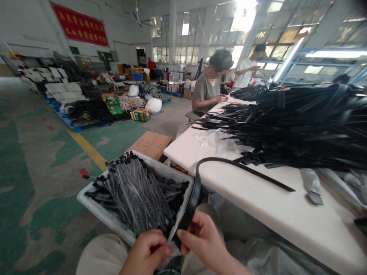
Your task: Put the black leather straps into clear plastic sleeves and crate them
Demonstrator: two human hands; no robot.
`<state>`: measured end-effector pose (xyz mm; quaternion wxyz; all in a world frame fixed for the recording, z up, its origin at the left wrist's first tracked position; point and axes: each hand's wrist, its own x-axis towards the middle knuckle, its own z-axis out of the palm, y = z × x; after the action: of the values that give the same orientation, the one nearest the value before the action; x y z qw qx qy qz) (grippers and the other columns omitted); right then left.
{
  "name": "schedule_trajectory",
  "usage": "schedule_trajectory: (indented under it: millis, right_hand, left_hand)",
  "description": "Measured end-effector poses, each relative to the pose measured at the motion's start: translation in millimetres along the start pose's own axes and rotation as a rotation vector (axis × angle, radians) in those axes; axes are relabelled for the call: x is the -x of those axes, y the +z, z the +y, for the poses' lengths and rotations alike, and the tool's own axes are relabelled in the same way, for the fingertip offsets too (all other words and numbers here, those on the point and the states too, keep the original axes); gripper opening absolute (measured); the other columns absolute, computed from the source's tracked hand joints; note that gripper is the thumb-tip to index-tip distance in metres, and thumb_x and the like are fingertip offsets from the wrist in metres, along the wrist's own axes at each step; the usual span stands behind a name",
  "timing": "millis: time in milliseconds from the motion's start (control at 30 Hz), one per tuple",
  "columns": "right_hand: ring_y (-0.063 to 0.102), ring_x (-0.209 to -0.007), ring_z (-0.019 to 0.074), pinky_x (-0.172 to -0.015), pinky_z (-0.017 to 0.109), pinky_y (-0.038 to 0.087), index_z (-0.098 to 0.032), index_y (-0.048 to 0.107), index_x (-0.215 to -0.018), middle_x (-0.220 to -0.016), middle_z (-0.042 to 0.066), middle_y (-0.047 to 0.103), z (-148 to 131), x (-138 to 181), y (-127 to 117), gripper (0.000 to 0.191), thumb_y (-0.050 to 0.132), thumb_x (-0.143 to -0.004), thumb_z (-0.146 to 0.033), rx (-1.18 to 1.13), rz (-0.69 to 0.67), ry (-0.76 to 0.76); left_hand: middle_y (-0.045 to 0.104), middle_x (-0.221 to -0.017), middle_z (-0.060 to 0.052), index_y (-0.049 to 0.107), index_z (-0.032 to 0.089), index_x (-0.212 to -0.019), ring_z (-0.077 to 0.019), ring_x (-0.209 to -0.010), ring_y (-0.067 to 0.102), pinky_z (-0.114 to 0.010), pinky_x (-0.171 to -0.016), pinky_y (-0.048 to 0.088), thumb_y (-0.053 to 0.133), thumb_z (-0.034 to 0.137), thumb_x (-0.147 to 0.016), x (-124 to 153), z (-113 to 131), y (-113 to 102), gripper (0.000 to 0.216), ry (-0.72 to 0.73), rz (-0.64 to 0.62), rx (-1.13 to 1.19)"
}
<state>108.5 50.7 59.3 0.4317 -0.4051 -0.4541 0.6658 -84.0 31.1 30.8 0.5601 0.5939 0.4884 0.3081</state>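
Observation:
My right hand point(202, 236) grips one end of a long black belt-like strap point(195, 191), which curves up over the table edge and lies along the tabletop. Close beside it, my left hand point(150, 250) pinches a small piece of clear plastic point(173, 250), apparently the mouth of a thin sleeve. The strap's end and the plastic meet between my fingers; whether the end is inside the plastic cannot be made out. Just beyond both hands stands a white plastic crate point(99, 214) heaped with straps in clear sleeves point(134, 191).
A white table point(243, 187) runs along my right, bearing a big pile of black straps point(301, 126) and plastic sleeves point(312, 187). A cardboard box point(150, 145) sits behind the crate. One seated person point(205, 91) works at the table's far side; another person point(245, 78) stands farther back.

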Motion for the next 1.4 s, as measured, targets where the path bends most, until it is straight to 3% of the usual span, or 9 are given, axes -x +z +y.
schedule_trajectory:
  millis: [133, 500, 700, 800, 933, 1067, 1133, 1300, 1400]
  right_hand:
    - [0.049, -0.036, 0.0079, -0.037, 0.015, 0.038, -0.013, 0.056, -0.074, -0.047, -0.003, 0.053, -6, 4, -7, 0.044, 0.080, -0.069, -0.049, -0.047, 0.095, -0.058]
    - [0.049, -0.039, 0.0089, -0.042, 0.018, 0.039, -0.014, 0.055, -0.075, -0.049, -0.001, 0.054, 6, 9, 3, 0.047, 0.076, -0.072, -0.056, 0.029, -0.007, 0.000]
    - [0.051, -0.062, 0.0100, -0.056, 0.019, 0.041, -0.012, 0.068, -0.080, -0.070, 0.003, 0.058, 28, 8, 7, 0.040, 0.078, -0.072, -0.050, 0.053, -0.031, -0.132]
    - [0.044, -0.053, 0.0081, -0.048, 0.018, 0.035, -0.014, 0.071, -0.103, -0.066, 0.000, 0.054, 25, 3, -5, 0.052, 0.074, -0.074, -0.057, -0.049, 0.098, -0.102]
    - [0.038, -0.043, 0.0071, -0.042, 0.018, 0.029, -0.014, 0.075, -0.090, -0.049, -0.002, 0.046, 14, 2, -13, 0.042, 0.068, -0.082, -0.054, 0.079, 0.260, -0.145]
    - [0.066, -0.071, 0.0185, -0.067, 0.025, 0.051, -0.019, 0.079, -0.082, -0.074, 0.009, 0.071, 20, 15, 0, 0.027, 0.066, -0.085, -0.041, 0.335, 0.089, -0.377]
    - [0.062, -0.061, 0.0163, -0.059, 0.024, 0.051, -0.017, 0.079, -0.083, -0.068, 0.009, 0.069, 22, 18, -2, 0.031, 0.067, -0.083, -0.046, 0.246, 0.053, -0.333]
    - [0.032, -0.039, 0.0067, -0.036, 0.017, 0.025, -0.013, 0.077, -0.089, -0.045, -0.001, 0.044, 1, 17, -22, 0.041, 0.072, -0.078, -0.052, 0.032, 0.368, -0.169]
    - [0.042, -0.045, 0.0101, -0.041, 0.021, 0.036, -0.015, 0.077, -0.082, -0.058, 0.005, 0.058, -5, 25, -8, 0.032, 0.074, -0.077, -0.047, 0.214, 0.467, -0.302]
  left_hand:
    - [0.047, -0.063, 0.000, 0.057, 0.014, -0.058, -0.0130, -0.060, 0.045, -0.025, -0.058, 0.031, 0.063, 0.074, -0.074, 3, -4, -1, 0.063, -0.065, 0.031, 0.047]
    - [0.046, -0.062, 0.001, 0.059, 0.014, -0.059, -0.0129, -0.059, 0.043, -0.025, -0.058, 0.031, 0.068, 0.072, -0.070, 5, 0, 4, 0.061, -0.074, 0.028, 0.112]
    - [0.053, -0.073, -0.002, 0.066, 0.013, -0.075, -0.0181, -0.073, 0.049, -0.027, -0.067, 0.037, 0.065, 0.063, -0.077, 6, -12, 4, 0.050, -0.028, 0.001, 0.054]
    - [0.054, -0.072, -0.001, 0.061, 0.014, -0.073, -0.0179, -0.073, 0.050, -0.027, -0.066, 0.036, 0.065, 0.050, -0.080, 10, -14, 3, 0.036, -0.063, 0.020, -0.072]
    - [0.057, -0.065, -0.001, 0.054, 0.017, -0.074, -0.0164, -0.065, 0.055, -0.025, -0.063, 0.039, 0.048, 0.052, -0.091, 14, -5, 8, 0.039, -0.120, -0.087, -0.120]
    - [0.055, -0.061, -0.001, 0.056, 0.018, -0.081, -0.0167, -0.061, 0.054, -0.025, -0.057, 0.038, 0.027, 0.061, -0.096, 12, -2, 16, 0.054, 0.030, -0.045, -0.235]
    - [0.062, -0.071, -0.005, 0.058, 0.019, -0.084, -0.0189, -0.073, 0.060, -0.026, -0.065, 0.041, 0.026, 0.055, -0.098, 13, -4, 17, 0.051, 0.161, -0.003, -0.343]
    - [0.065, -0.077, -0.005, 0.057, 0.020, -0.084, -0.0208, -0.072, 0.063, -0.030, -0.064, 0.040, 0.024, 0.046, -0.101, 16, 4, 15, 0.045, 0.307, 0.187, -0.659]
    - [0.061, -0.072, -0.005, 0.050, 0.021, -0.077, -0.0219, -0.066, 0.059, -0.032, -0.059, 0.036, 0.016, 0.053, -0.100, 9, 20, 22, 0.052, 0.406, 0.339, -0.819]
